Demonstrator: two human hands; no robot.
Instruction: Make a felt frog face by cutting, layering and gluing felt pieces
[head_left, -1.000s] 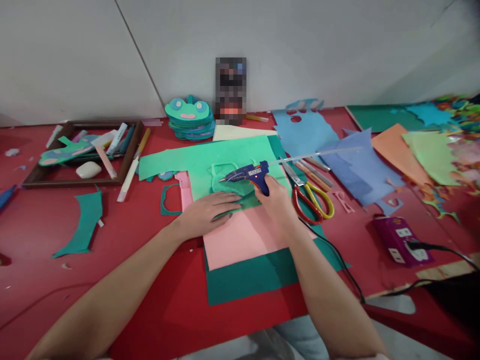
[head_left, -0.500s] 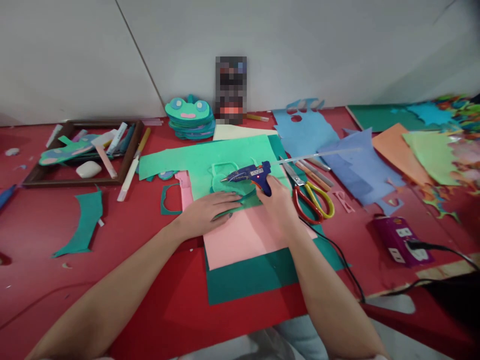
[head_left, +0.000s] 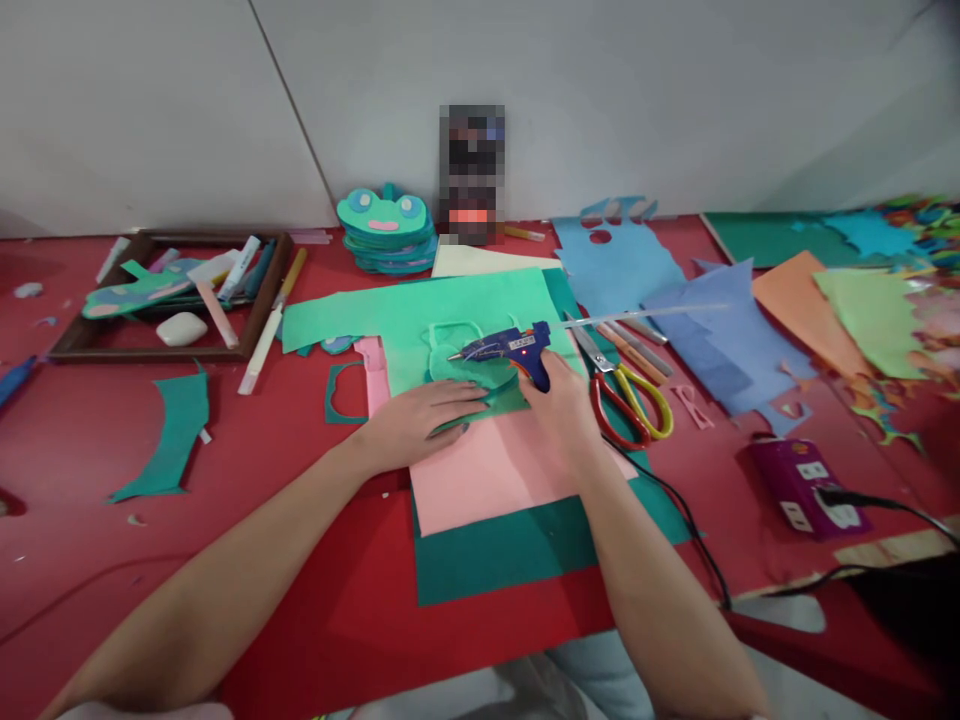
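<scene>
My right hand (head_left: 559,405) is wrapped round the grip of a dark blue glue gun (head_left: 511,346), its nozzle pointing left and a long clear glue stick (head_left: 645,313) jutting from its back. Below the nozzle lies a green foam cutout (head_left: 480,375) on a light green foam sheet (head_left: 420,300). My left hand (head_left: 427,420) rests flat, fingers stretched out, with its tips at the cutout's lower edge. Under both hands spread a pink sheet (head_left: 487,480) and a dark green sheet (head_left: 502,560).
Scissors (head_left: 622,395) lie right of my right hand. A purple power socket (head_left: 806,490) with a plugged cord sits further right. A brown frame (head_left: 251,340) with markers is at the left. Stacked frog-face cutouts (head_left: 386,235) and a blurred phone-like panel (head_left: 472,175) stand at the back.
The whole view has shifted slightly, so things appear a little further right. Both hands and the glue gun keep nearly the same places over the foam.
</scene>
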